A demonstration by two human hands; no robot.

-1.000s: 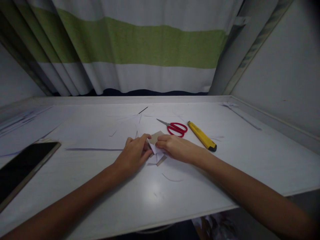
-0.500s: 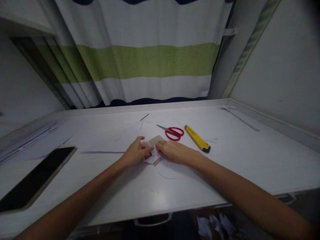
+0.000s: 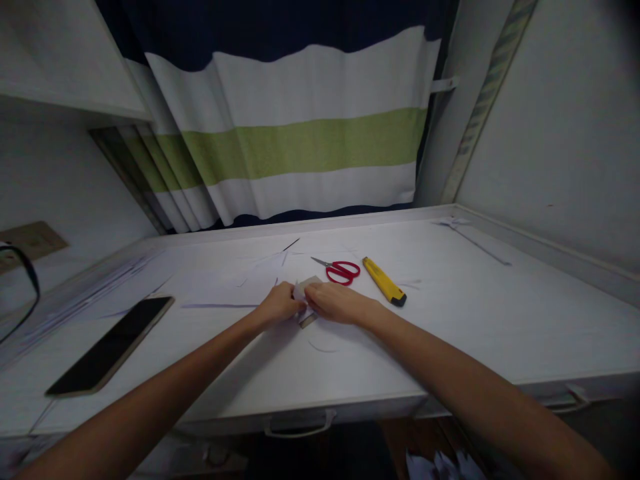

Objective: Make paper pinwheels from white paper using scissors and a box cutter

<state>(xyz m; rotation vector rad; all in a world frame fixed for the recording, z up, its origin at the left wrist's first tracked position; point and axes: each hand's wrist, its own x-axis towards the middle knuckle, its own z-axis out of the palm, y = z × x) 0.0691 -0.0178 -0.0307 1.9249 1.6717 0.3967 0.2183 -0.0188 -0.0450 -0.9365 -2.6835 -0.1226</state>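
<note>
Since half a second ago, the left hand (image 3: 281, 303) has drawn its raised, parted fingers down and in, so the two hands now nearly meet over the folded white paper (image 3: 297, 291). That paper is thin and creased, its pale edges showing between the fingers, and it lies against a stiff, matte grey-brown card (image 3: 308, 322) with straight edges, near the front of the smooth white desk (image 3: 475, 320). Beyond the right hand (image 3: 333, 301) sit scissors (image 3: 343, 272) with looped red handles and a long yellow cutter (image 3: 384, 281) with a black end. A curved paper sliver (image 3: 323, 348) lies nearer the front edge. Both forearms reach inward from the lower corners; the left hand pinches the paper's left side, while the right, knuckles up and fingers bunched, grips it opposite.
</note>
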